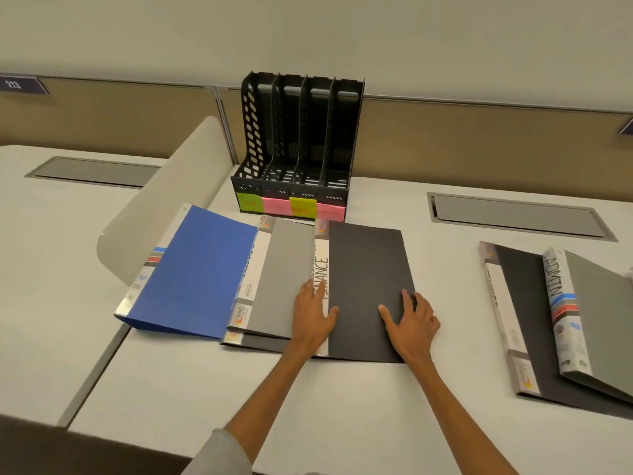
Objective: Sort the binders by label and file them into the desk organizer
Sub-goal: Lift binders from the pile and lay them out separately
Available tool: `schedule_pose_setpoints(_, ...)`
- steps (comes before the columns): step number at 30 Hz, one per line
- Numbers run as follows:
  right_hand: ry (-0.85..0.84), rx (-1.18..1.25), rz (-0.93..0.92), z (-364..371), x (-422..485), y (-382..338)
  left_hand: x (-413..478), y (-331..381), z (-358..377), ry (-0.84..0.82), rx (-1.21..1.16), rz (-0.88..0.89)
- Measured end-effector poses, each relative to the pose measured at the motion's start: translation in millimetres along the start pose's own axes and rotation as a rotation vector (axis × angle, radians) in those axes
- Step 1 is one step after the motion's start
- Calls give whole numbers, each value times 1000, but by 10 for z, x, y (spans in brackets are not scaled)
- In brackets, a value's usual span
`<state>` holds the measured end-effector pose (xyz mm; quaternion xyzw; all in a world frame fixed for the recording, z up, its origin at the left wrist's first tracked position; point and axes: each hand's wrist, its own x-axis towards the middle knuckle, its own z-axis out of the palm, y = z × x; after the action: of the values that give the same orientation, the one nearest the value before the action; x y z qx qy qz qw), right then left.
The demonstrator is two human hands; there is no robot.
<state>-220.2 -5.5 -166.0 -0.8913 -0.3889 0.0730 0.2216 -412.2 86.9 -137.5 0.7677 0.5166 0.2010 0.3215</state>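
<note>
Both hands are lying flat on the dark FINANCE binder [366, 269], which is resting mid-worktop [342, 406], just in front of the black desk organizer [298, 142]. The left hand [313, 317] is pressing straight fingers [310, 291] across the white labelled spine, grasping nothing. The right hand [411, 320] is spreading relaxed fingers [407, 299] on the cover by its right edge, thumb out, also gripping nothing. The binder's left side is overlapping a grey binder [284, 269], which is touching a blue binder [198, 269] toward the left edge. Bare surface is showing along the near edge and between this binder and the ADMIN binder [599, 320], which is lying on another dark binder [520, 303] at the right edge.
</note>
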Motion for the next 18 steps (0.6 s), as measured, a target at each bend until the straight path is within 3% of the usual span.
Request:
schedule_pose_setpoints(11, -55, -33, -49, -58, -201, 3, -98, -165, 49, -4, 11, 39)
schedule_pose_setpoints(18, -37, 115, -21, -235, -198, 23, -139, 25, 87, 83, 122, 44)
